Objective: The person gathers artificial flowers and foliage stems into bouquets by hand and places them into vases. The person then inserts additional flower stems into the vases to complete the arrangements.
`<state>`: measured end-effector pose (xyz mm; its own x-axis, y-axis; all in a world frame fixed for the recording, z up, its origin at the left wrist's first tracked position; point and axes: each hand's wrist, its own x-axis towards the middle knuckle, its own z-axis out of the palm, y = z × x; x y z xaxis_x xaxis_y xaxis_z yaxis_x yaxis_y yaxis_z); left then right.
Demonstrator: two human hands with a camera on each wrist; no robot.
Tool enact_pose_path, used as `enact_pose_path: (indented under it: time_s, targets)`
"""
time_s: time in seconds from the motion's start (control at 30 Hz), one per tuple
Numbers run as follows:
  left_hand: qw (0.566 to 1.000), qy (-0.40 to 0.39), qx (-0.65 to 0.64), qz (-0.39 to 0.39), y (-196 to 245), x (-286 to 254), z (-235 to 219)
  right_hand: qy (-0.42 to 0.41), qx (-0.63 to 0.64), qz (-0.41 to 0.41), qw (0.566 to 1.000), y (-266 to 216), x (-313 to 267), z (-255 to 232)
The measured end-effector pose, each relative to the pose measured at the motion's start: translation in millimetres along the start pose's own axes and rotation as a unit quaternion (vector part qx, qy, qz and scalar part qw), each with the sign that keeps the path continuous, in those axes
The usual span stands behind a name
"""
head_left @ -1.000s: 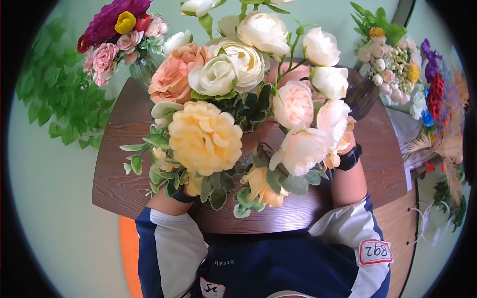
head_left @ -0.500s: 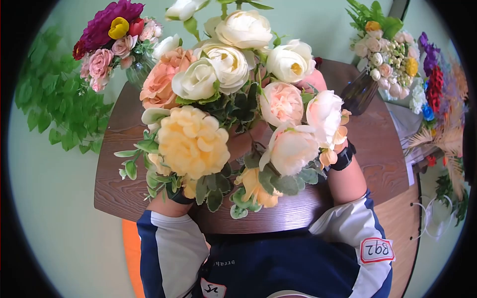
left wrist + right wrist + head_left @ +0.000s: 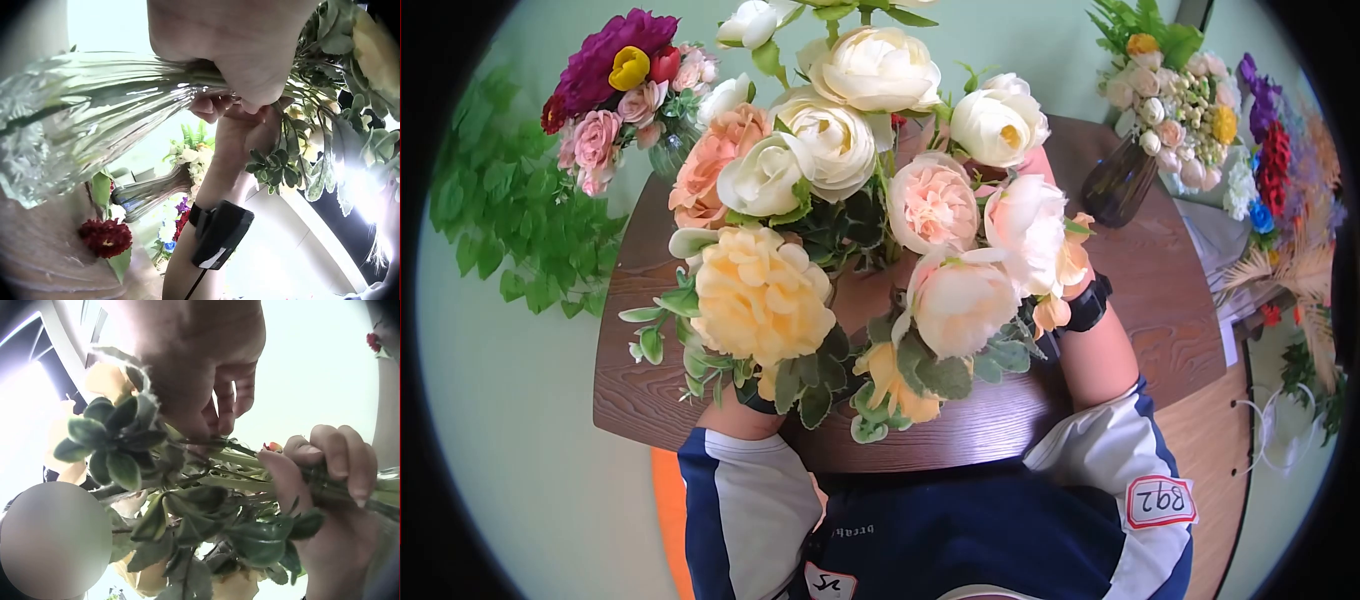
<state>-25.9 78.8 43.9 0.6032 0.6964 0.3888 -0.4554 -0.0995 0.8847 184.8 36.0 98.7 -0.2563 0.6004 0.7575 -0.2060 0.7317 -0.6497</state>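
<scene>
A large bouquet of artificial flowers (image 3: 765, 295) in white, pink, peach and yellow fills the middle of the head view. Its stems enter a clear ribbed glass vase (image 3: 119, 94), tilted in the left wrist view. My left hand (image 3: 225, 44) grips the vase's neck around the gathered stems; in the right wrist view its fingers (image 3: 353, 462) curl over them. Just above that grip, my right hand (image 3: 206, 369) pinches a stem among the leaves (image 3: 119, 440). In the head view the blooms hide most of both hands. A white rose (image 3: 1000, 120) stands at the bouquet's right.
On the brown wooden table (image 3: 1150, 330), a dark vase (image 3: 1122, 185) of pale flowers stands back right. A purple and pink arrangement (image 3: 615, 85) sits back left. One dark red flower (image 3: 106, 237) lies on the tabletop. Trailing green leaves (image 3: 520, 210) hang at the left.
The bouquet has shifted left and slightly toward me. White roses at its right side have swung inward, with one now facing up. My left hand keeps its grip throughout.
</scene>
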Motion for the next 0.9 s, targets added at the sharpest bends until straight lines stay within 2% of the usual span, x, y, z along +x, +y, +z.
enact_pose_path:
  time_s: [0.47,0.53,0.57,0.63,0.67,0.7,0.73,0.9]
  targets:
    - [1.000,0.011,0.003,0.002,1,-2,3,-0.038,0.144,-0.009,0.989,8,6,-15]
    - [1.000,0.014,0.003,0.002,1,-3,4,-0.087,0.184,0.027,0.979,25,7,-20]
    - [1.000,0.016,0.003,0.003,1,-3,4,-0.088,0.184,0.027,0.979,23,4,-21]
    - [1.000,0.019,0.002,0.003,1,-4,4,-0.056,0.263,0.027,0.963,4,3,-11]
    - [1.000,0.021,0.002,0.003,0,-5,4,-0.056,0.264,0.028,0.962,9,0,-11]
    - [1.000,0.023,0.001,0.003,0,-6,4,0.002,0.137,0.038,0.990,18,-5,-11]
    - [1.000,0.025,0.001,0.003,-1,-6,4,0.059,0.007,0.047,0.997,22,-7,-10]
    - [1.000,0.031,0.001,0.002,-1,-8,5,0.050,0.025,0.068,0.996,8,-3,-7]
